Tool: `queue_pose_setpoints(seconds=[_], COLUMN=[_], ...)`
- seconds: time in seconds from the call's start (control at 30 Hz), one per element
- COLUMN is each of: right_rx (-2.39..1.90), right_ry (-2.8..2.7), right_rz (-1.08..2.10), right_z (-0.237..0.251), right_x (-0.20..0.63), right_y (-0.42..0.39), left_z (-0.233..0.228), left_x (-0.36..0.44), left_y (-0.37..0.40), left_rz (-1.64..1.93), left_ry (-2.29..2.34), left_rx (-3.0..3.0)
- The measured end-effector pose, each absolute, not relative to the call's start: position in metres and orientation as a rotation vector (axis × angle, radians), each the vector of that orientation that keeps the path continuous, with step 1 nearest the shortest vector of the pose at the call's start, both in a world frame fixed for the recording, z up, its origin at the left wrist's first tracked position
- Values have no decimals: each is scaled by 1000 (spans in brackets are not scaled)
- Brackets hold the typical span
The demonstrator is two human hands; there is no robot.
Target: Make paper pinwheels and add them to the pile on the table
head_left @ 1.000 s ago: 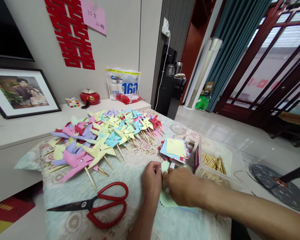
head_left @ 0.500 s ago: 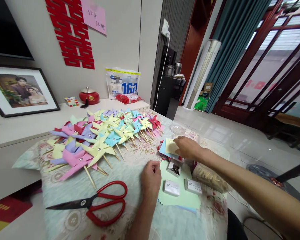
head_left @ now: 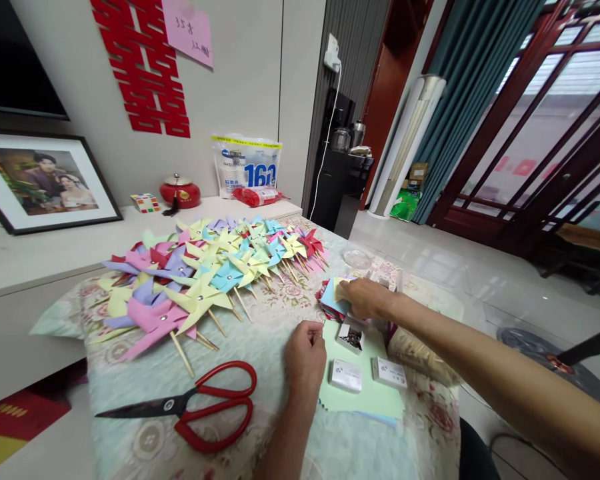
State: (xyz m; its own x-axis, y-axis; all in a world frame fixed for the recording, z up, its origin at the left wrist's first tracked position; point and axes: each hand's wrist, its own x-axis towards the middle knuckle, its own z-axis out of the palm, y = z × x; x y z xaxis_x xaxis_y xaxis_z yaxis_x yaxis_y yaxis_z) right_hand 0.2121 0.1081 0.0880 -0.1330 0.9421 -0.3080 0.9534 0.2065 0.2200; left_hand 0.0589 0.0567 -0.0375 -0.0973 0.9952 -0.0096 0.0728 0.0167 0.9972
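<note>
My right hand (head_left: pixel 364 297) rests on a stack of cut coloured paper squares (head_left: pixel 330 299) and pinches the top yellow sheet. My left hand (head_left: pixel 305 352) sits loosely curled on the flowered cloth, fingertips pinched together; whether something small is between them cannot be told. Just right of it lies a green paper sheet (head_left: pixel 365 397) with an open box of pins (head_left: pixel 351 337) and two shut small white boxes (head_left: pixel 345 375). A large heap of finished paper pinwheels on sticks (head_left: pixel 205 273) fills the far left of the table.
Red-handled scissors (head_left: pixel 190 405) lie near the front left edge. A clear tub of wooden sticks (head_left: pixel 417 350) stands under my right forearm. Behind the table a low white shelf (head_left: pixel 55 250) carries a framed photo, a red jar and a bag. A fan base (head_left: pixel 563 373) is on the floor at right.
My right hand left my left hand, reached back to the paper stack, and now grips the top yellow sheet. The pin boxes on the green sheet became visible. My left hand stayed put.
</note>
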Motion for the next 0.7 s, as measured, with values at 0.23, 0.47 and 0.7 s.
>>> queue_pose_setpoints(seconds=[0.23,0.47,0.7], right_rx=[1773,1833,2045], right_ry=[2152,2207,2570], right_rz=[117,383,621], right_z=[95,115,135], right_x=[215,220,208], right_y=[109,107,82], left_z=[-37,-37,-25], left_x=[59,58,49], left_y=[56,56,64], left_rz=[1234,1224,1246], left_ry=[1355,1329,1201], left_rx=[1225,1173,898])
